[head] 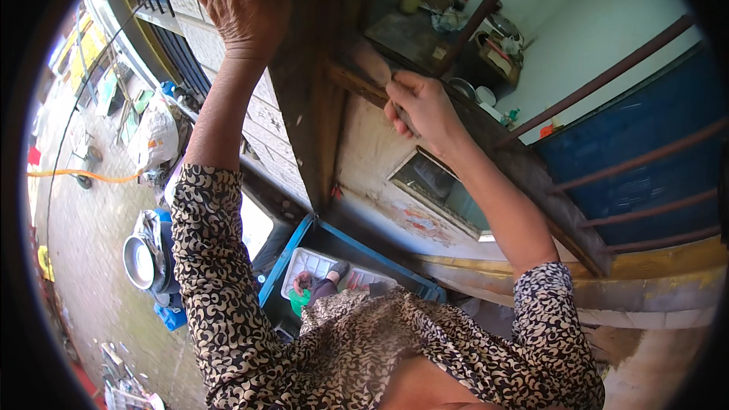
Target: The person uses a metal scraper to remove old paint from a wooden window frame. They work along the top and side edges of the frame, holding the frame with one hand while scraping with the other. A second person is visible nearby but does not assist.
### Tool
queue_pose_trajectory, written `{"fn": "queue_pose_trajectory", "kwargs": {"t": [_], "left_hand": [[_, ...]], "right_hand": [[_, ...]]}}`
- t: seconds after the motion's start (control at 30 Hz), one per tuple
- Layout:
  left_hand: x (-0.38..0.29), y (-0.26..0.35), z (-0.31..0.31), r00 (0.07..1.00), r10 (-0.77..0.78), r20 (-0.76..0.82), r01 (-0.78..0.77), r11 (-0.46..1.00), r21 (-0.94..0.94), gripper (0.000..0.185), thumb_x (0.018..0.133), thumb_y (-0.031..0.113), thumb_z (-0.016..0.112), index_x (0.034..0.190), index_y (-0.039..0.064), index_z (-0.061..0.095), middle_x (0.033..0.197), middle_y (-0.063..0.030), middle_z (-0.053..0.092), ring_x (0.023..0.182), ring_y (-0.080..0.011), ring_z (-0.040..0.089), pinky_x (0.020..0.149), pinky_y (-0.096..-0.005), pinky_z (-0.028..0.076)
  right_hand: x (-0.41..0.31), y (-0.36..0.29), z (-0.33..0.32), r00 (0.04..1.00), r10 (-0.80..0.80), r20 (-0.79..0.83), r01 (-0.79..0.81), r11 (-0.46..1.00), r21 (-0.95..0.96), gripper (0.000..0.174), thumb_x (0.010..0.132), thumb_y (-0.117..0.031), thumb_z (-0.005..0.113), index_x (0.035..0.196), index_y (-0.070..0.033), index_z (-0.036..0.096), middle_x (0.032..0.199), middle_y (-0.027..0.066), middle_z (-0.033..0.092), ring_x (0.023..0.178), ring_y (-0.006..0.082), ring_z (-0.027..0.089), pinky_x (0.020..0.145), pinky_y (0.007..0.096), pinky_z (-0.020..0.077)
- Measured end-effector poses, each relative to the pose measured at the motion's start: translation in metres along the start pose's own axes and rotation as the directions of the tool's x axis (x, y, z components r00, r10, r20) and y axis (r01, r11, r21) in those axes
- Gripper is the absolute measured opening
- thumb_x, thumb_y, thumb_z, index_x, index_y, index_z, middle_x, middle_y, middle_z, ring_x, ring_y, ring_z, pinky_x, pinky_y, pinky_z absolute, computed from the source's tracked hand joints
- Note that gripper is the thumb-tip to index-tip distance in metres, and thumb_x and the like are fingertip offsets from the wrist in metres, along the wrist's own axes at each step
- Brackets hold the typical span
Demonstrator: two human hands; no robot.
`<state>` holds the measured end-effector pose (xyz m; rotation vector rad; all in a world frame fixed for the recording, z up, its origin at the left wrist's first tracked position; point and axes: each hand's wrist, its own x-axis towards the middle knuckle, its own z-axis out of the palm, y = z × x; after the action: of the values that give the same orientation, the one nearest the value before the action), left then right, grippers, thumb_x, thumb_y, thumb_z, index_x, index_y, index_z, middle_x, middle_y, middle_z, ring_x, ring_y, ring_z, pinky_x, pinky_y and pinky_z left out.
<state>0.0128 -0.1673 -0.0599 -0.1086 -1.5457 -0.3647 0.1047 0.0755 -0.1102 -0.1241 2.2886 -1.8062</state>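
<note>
My left hand lies with its palm side against the dark wooden window post at the top; its fingertips are partly cut off by the picture's edge. My right hand grips a tool with a flat, leaf-shaped blade, likely a scraper; the blade is blurred by motion and the handle is mostly hidden in the fist. That blade is at the wooden lower rail of the barred window, near the post. Rusty iron bars cross the window to the right of this hand.
Below me a blue metal frame surrounds a white plastic crate, where my foot shows. A small framed pane is set in the wall under the rail. To the left, a metal basin and a white sack stand on the paved yard.
</note>
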Motion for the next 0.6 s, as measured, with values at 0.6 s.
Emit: {"fn": "queue_pose_trajectory", "kwargs": {"t": [0.6], "left_hand": [[0.007, -0.021, 0.001, 0.995, 0.1, 0.002, -0.1, 0.994, 0.047, 0.069, 0.086, 0.03, 0.073, 0.141, 0.005, 0.041, 0.136, -0.0191, 0.045, 0.126, -0.0366, 0.04, 0.106, -0.0502, 0.033]], "right_hand": [[-0.15, 0.136, -0.068, 0.898, 0.412, 0.152, -0.406, 0.911, -0.068, 0.02, 0.1, -0.022, 0.057, 0.091, -0.003, 0.058, 0.068, 0.0005, 0.06, 0.053, 0.0044, 0.052, 0.046, 0.021, 0.0425]]}}
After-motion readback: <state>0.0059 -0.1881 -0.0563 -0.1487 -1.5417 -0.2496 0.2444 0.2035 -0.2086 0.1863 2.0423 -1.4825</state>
